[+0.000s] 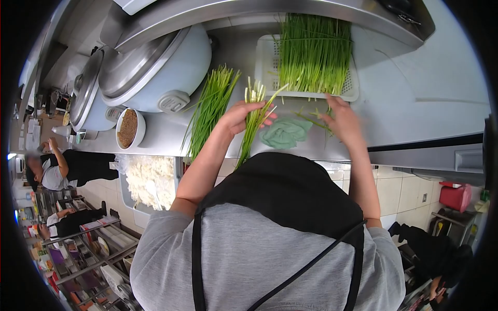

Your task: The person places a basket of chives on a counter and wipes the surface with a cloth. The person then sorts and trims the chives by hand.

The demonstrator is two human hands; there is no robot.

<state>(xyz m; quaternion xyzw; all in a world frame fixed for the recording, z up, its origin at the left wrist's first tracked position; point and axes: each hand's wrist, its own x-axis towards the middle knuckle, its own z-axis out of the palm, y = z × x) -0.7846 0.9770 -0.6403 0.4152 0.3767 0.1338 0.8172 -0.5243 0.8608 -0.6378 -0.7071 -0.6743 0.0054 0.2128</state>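
Grey short-sleeved T-shirt (280,259) under a black cloth apron (275,181) with dark straps, worn by the person at work; nearest item.

Left hand (240,116): fingers and thumb closed around a slim bunch of long green stalks with whitish ends (251,133), pale ends pointing away from the body, green length trailing towards the apron.

Right hand (343,123): slightly blurred, fingers parted, at the near edge of a white perforated plastic tray (263,67); a few loose green stems (311,115) at the fingertips. Whether any are gripped, cannot tell.

Inside the tray: a thick, aligned mass of green stalks (314,57), paler ends towards the person.

Between the hands, on a stainless steel counter (168,132): one crumpled pale-green sheet (282,133), material uncertain.

Left of the held bunch: a loose heap of green stalks (213,103), laid aslant on the counter.

Farther left: a round white bowl (140,139) of brown granular matter; two rounded pale-blue cookers, one large and near (194,57), one behind (93,114), both with metal lids.

Below counter level, left: a grey tub (127,193) of white shredded or grainy matter.

Outer surroundings: two people at left (85,168) (80,220); a dark-clothed person at lower right (433,249); a red container (454,198) at right.
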